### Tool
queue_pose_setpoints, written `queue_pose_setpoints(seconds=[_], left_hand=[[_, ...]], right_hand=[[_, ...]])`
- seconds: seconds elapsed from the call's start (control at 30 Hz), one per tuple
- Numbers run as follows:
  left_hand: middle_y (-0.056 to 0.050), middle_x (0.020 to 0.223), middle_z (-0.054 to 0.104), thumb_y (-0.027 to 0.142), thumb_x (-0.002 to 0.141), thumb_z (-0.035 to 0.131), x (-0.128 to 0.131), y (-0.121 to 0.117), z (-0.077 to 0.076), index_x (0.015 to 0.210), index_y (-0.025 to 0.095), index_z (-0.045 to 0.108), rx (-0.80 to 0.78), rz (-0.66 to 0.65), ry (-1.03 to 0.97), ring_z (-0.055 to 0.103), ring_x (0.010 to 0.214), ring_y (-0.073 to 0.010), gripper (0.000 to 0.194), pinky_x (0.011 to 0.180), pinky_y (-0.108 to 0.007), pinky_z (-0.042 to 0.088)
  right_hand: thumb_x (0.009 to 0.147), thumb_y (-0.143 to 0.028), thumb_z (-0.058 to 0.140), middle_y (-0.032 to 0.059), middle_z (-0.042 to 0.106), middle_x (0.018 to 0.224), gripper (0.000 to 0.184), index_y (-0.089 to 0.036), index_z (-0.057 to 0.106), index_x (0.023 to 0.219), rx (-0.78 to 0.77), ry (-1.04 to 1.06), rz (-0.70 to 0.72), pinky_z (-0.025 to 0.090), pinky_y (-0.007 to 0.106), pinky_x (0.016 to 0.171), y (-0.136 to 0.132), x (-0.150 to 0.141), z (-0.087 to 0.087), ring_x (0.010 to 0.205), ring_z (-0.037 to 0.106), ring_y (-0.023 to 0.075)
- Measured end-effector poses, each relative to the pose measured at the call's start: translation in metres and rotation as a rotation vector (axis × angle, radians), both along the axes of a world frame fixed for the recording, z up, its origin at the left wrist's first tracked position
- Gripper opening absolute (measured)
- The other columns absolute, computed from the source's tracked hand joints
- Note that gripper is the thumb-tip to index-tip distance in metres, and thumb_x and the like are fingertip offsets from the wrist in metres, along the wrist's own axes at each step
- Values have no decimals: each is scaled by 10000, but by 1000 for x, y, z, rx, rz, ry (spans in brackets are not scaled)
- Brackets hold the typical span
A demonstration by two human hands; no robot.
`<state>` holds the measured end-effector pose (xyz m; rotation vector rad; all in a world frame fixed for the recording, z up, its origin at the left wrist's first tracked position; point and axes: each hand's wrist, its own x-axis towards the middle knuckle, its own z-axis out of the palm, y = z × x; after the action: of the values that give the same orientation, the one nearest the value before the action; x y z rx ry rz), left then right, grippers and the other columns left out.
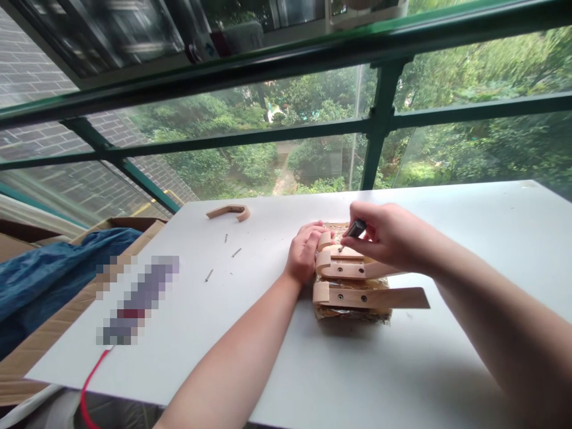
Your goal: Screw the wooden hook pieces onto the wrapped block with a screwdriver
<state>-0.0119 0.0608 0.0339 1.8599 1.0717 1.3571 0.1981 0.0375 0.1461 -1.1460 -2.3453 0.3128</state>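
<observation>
My right hand [386, 232] is closed around the black handle of a screwdriver [357, 228]. The tool is tilted, and its tip is at a screw [340, 249] in a curved wooden hook [353, 253]. My left hand [304, 256] grips the rounded left end of that hook, against the edge of a plastic-wrapped block [353, 314]; some of its fingertips are hidden. Two nearer wooden hooks lie across the block, the middle one [351, 270] and the front one [393, 297], each with two dark screw heads. My right hand partly covers the block's far end.
A loose wooden hook [229, 210] lies at the back left of the white table [250, 333]. Several loose screws [236, 252] are scattered left of my left hand. A blurred-out object [149, 292] with a red cord [89, 381] lies further left, beside a cardboard box [27, 372]. Green railing [378, 125] stands behind.
</observation>
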Motion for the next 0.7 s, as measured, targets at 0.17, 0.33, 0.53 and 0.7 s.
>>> queue_pose_setpoints(seconds=[0.17, 0.33, 0.53, 0.7], left_hand=[[-94, 1086, 742, 416, 1034, 303, 0, -1, 1, 960, 171, 751, -7, -6, 12, 556, 1289, -234, 516, 1154, -404, 404], [-93, 1140, 733, 445, 1031, 282, -1, -2, 1, 890, 178, 758, -11, 9, 36, 555, 1301, -242, 564, 1151, -404, 408], [-103, 1158, 733, 464, 1024, 293, -1, -4, -1, 887, 167, 763, -30, 12, 6, 543, 1317, -259, 573, 1150, -406, 401], [-111, 1170, 723, 494, 1009, 333, -1, -4, -1, 882, 165, 760, -59, 0, -47, 569, 1280, -286, 553, 1113, -421, 443]], right_hand=[[877, -364, 585, -52, 513, 601, 185, -233, 472, 813, -34, 39, -49, 291, 240, 525, -1, -4, -2, 529, 420, 109], [899, -361, 558, -28, 565, 650, 147, -222, 524, 865, -25, 22, -16, 300, 251, 559, -2, -2, 0, 571, 459, 121], [916, -364, 558, -1, 639, 745, 150, -215, 549, 935, -30, 23, 23, 305, 258, 562, -2, 1, -3, 605, 497, 131], [932, -262, 529, 31, 690, 979, 150, -200, 537, 1069, -45, 151, 183, 407, 251, 667, -1, 1, -9, 755, 580, 136]])
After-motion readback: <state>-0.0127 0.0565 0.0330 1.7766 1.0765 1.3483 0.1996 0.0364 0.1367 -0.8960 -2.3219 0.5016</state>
